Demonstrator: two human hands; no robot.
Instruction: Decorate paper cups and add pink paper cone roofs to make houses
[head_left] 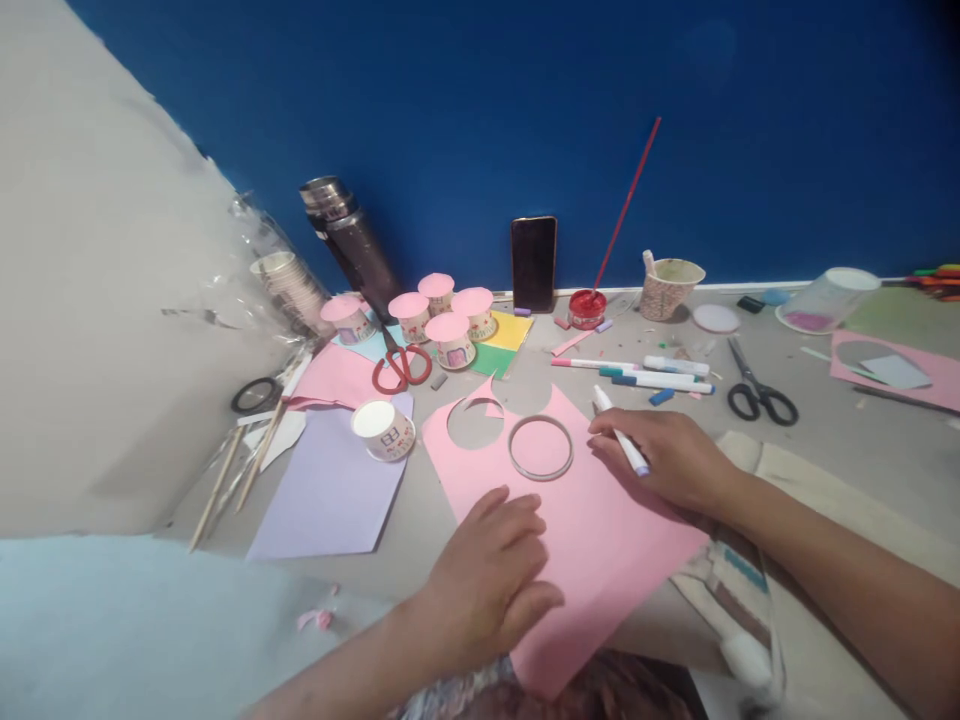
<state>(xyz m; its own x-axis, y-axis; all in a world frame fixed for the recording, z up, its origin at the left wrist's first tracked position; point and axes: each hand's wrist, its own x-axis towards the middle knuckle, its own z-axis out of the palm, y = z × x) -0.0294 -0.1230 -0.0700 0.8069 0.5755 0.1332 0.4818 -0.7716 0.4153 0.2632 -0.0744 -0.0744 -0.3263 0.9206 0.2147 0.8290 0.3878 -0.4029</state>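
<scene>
A sheet of pink paper (600, 540) lies in front of me, with a round hole and a notch cut into its far edge. On it rests a thin grey ring (540, 477), flat beside the hole. My left hand (495, 570) hovers or rests over the paper's near left part, fingers spread, holding nothing; contact is hard to judge. At the paper's right side, my right hand (667, 455) grips a white marker (632, 453) with a purple end. A small decorated paper cup (385, 432) stands left of the pink sheet, by a lilac sheet (322, 490).
Several cups with pink discs (450, 328) stand at the back, near red-handled scissors (403, 368) and a thermos (356, 245). A phone (533, 265) leans on the wall. Markers (660, 382), black scissors (761, 395) and a red paint pot (586, 310) lie right; wooden sticks (217, 488) left.
</scene>
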